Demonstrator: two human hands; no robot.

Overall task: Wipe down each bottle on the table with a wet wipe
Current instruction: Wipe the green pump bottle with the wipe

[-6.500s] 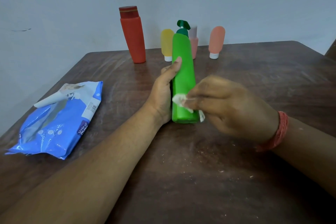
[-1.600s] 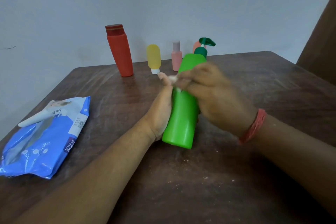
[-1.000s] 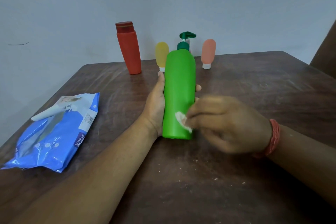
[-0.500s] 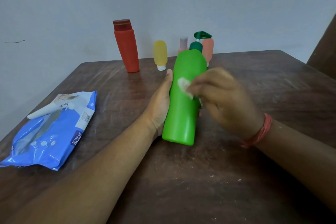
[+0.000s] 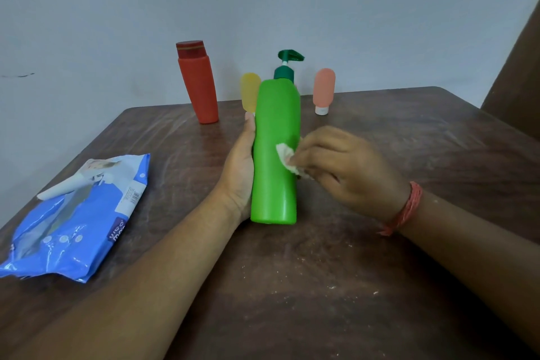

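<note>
Right hand pinches a wet wipe against the green bottle, which stands mid-table; left hand wraps round its other side. Behind it stand red, yellow and pink bottles.

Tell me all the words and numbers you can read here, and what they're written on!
"mee": white letters running sideways on the purple patch of the blue wet wipe pack, cut off, with a blurred line beside it.
White label with barcode on the same pack: too small to read.
Green pump bottle, red bottle, yellow tube, pink tube: no writing visible.
</note>
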